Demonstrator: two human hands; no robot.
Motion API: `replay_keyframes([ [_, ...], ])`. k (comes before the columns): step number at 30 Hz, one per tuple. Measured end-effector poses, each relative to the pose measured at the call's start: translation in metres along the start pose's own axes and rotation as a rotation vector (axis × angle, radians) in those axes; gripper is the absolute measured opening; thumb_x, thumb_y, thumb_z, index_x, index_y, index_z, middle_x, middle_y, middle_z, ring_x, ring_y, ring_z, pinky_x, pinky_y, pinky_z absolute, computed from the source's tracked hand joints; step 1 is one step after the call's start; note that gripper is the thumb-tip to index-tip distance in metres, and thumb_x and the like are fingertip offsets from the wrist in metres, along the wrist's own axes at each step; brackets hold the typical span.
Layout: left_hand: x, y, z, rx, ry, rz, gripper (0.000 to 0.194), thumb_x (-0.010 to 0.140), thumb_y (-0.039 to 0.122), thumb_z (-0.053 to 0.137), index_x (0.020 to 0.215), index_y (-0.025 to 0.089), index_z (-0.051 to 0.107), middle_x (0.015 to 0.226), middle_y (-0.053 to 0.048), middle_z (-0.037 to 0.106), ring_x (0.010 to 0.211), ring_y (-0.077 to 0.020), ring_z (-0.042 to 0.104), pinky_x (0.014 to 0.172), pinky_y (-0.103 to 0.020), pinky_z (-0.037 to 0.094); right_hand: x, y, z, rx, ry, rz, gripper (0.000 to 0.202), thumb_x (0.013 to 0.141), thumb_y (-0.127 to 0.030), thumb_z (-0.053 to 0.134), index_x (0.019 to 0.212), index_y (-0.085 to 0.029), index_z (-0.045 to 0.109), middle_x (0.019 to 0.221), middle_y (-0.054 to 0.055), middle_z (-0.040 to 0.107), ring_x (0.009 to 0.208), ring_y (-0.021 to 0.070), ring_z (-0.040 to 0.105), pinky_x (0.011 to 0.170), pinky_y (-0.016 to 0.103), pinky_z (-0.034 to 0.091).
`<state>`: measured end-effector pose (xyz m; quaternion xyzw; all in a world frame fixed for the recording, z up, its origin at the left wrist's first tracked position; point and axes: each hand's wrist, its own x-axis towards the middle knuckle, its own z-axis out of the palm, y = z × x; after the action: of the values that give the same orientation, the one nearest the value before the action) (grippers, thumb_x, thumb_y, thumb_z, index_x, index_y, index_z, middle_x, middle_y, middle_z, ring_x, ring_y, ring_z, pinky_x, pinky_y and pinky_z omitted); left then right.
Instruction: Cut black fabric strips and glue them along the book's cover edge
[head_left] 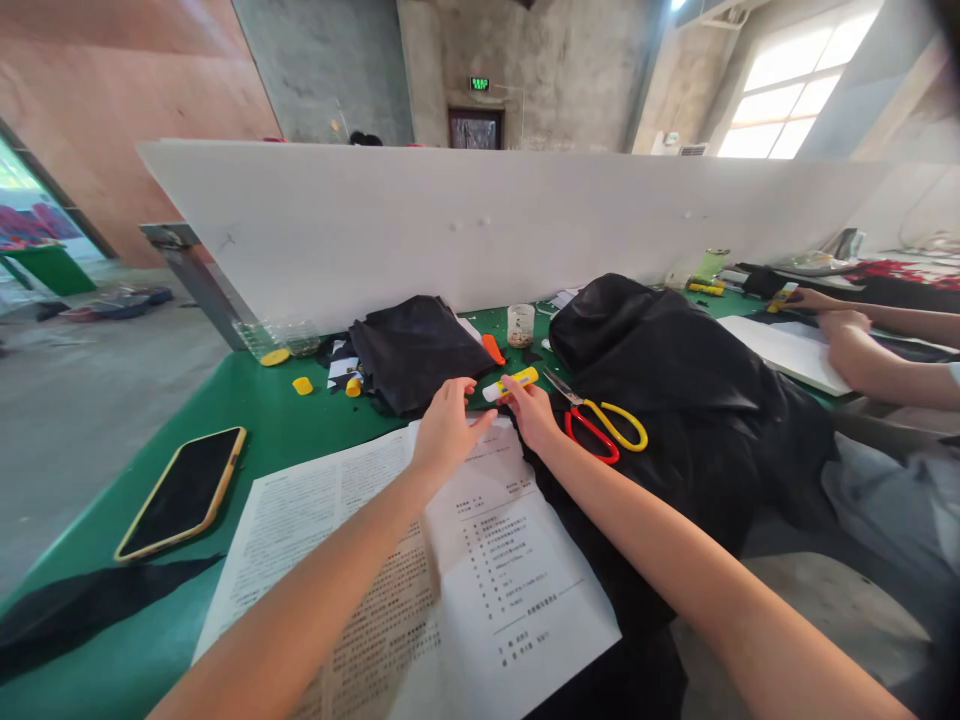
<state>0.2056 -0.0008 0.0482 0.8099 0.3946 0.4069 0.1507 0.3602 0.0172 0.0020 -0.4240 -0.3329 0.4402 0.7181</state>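
My right hand (531, 412) is closed around a yellow and white glue stick (517, 384), its white end pointing left. Just left of it, my left hand (448, 425) is over the top of an open printed booklet (525, 560), fingers apart and nothing seen between them. Under and beside the booklet's right page lies black fabric (637, 650). Scissors (592, 415) with one red and one yellow handle rest on black material, right of my right hand. A folded black cloth (420, 350) sits beyond my left hand.
A phone (182, 492) and a black strip (90, 605) lie on the green table (247, 400). Yellow caps (303, 385), a clear cup (520, 325) and an orange object (493, 349) stand further back. A large black bundle (660, 350) is at right, before a co-worker's hands (844, 325). A white board (450, 225) borders the table.
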Motion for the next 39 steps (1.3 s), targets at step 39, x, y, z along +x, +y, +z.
replay_keyframes([
  [39, -0.001, -0.034, 0.001, -0.548, 0.032, -0.211, 0.022, 0.068, 0.034, 0.070, 0.082, 0.017, 0.066, 0.076, -0.002, 0.065, 0.070, -0.0147, 0.058, 0.063, -0.025, 0.046, -0.005, 0.002, 0.005, -0.363, -0.163, 0.011, 0.039, 0.080, -0.055, 0.050, 0.075, -0.017, 0.057, 0.037, -0.008, 0.038, 0.029, 0.0066, 0.034, 0.034, 0.019, 0.029],
])
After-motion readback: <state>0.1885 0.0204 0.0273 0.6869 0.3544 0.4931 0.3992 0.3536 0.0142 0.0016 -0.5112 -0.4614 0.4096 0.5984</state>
